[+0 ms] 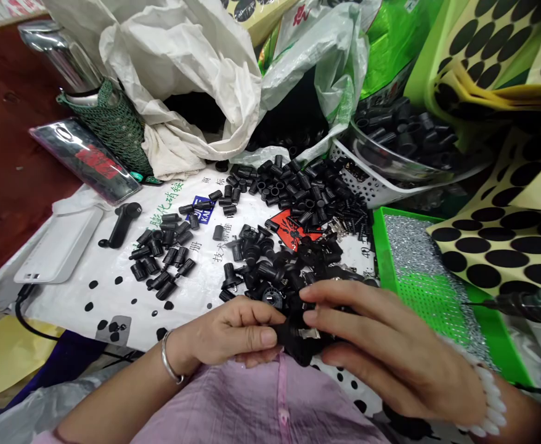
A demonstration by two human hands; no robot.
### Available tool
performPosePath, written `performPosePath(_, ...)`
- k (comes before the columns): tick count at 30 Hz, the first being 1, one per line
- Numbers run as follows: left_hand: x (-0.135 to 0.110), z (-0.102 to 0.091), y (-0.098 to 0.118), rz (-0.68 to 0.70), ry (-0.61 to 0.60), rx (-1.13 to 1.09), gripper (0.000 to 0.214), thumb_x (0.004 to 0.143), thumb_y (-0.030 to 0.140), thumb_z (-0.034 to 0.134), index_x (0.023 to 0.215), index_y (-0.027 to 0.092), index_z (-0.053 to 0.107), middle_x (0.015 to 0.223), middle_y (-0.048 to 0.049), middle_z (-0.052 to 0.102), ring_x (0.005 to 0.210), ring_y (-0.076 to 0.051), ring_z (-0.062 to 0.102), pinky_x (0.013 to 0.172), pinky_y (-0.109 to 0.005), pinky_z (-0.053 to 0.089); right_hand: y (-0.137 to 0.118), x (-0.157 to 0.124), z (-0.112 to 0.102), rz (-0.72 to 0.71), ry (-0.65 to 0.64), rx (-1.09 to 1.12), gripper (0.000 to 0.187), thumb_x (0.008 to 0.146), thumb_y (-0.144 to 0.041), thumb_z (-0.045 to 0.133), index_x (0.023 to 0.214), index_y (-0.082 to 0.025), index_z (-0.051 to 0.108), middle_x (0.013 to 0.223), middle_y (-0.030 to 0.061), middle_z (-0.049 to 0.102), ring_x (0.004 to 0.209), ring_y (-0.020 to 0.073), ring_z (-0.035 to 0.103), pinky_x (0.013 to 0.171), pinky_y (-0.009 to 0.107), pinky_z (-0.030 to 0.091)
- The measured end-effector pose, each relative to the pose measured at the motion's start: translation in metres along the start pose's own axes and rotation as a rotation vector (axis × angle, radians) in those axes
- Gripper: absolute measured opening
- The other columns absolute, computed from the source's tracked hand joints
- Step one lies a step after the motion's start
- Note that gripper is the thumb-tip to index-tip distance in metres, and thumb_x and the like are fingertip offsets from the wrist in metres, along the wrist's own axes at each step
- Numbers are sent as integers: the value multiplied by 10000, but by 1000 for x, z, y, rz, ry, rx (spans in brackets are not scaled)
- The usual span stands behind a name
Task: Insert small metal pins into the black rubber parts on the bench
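Observation:
My left hand is closed on a black plastic part, pinched between thumb and fingers near my lap. My right hand is beside it, fingers stretched and apart around the part's right side; whether they touch it is unclear. A small shiny metal piece shows between the two hands. Just beyond my hands lies a heap of black plastic fittings, some with metal contacts. Farther back is a pile of short black caps, with more caps scattered to the left.
A green tray of small silvery pieces stands at right, an electric screwdriver pointing over it. Behind are a white basket, a bowl of black caps and an open white sack. A white power bank lies left.

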State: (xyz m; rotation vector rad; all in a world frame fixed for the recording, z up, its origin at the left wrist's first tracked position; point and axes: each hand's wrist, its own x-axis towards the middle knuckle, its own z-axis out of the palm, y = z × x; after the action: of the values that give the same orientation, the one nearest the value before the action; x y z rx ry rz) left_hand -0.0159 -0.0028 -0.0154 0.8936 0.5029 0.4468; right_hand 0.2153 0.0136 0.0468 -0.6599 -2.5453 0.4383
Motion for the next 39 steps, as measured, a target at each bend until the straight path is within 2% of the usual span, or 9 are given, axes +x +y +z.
performPosePath(5,-1,1,-1,-17,30,45,387,809,443,559,915,74,611,617,-2,491,458,-39,377,428,-153,297,-1,7,7,-29,11,56,163,897,-155,437,978,-144,578,963,70,592,865,123,560,708,245,485)
performPosePath(10,-2,6,-4,121,79,14,494,794,415,595,1217,178,504,790,-36,585,551,-56,451,510,-157,373,1,7,18,-33,47,106,124,867,-116,486,952,-102,576,912,73,577,790,119,528,655,247,462)
performPosePath(15,0,11,-8,202,162,22,394,742,245,683,1124,236,588,984,-30,598,806,-107,524,745,-211,423,-1,6,22,-40,74,94,105,869,-137,498,919,-94,580,848,68,571,740,118,504,626,255,445)
performPosePath(23,-1,17,-9,154,80,-168,404,687,259,730,1065,202,598,901,-32,595,746,-103,540,688,-200,427,-7,2,17,-155,63,54,153,886,-108,432,916,-79,580,779,67,618,709,142,542,628,295,467)
performPosePath(27,0,19,-11,152,64,-176,378,692,271,726,1039,191,600,863,-15,560,688,-72,496,639,-163,407,-8,-1,24,-309,216,-79,219,882,-71,379,854,-68,597,779,76,636,719,159,570,666,324,475)
performPosePath(31,1,19,-16,167,105,-93,384,721,280,700,1075,211,570,890,-8,539,749,-85,483,675,-170,400,-6,-3,28,-245,178,-134,192,884,-80,384,836,-97,569,750,57,626,702,151,580,675,312,481)
performPosePath(34,1,18,-14,165,120,-61,389,736,285,685,1096,207,560,905,-14,548,780,-100,493,712,-193,402,-4,-3,27,-137,131,-109,160,911,-199,414,928,-103,541,840,70,616,782,151,581,723,298,480)
performPosePath(37,4,18,-7,155,120,-36,404,739,322,675,1103,180,570,933,-38,572,818,-129,510,761,-235,407,-1,-2,25,-24,60,-99,501,885,-523,366,1085,-81,492,970,125,583,877,181,572,712,302,486)
performPosePath(39,6,17,-4,147,121,-21,401,736,338,675,1089,169,590,913,-42,585,796,-133,515,754,-241,413,0,0,26,19,-9,-84,584,852,-594,355,1138,-100,478,971,116,571,813,169,579,639,285,484)
